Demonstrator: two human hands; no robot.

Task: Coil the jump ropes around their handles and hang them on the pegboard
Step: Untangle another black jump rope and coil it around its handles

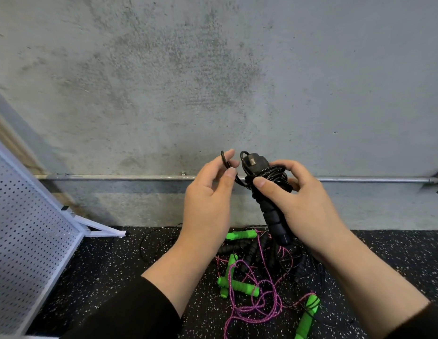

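Before concrete wall [213, 69], right hand [303, 206] gripping coiled black handles [274, 216], left hand [208, 204] fingers pinching cord [225, 161].

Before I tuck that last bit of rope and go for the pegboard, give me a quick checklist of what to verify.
1. Black handles held firmly: ok, the right hand wraps them.
2. Rope coil snug on the handles: ok, the right thumb presses on it.
3. Loose rope end under control: ok, the left hand pinches it.
4. End tucked in: not ok, it loops free beside the coil.
5. Pegboard ready: cannot tell, it leans at the left and no hooks show.
6. Other ropes done: not ok, green handles and pink rope lie tangled on the floor.
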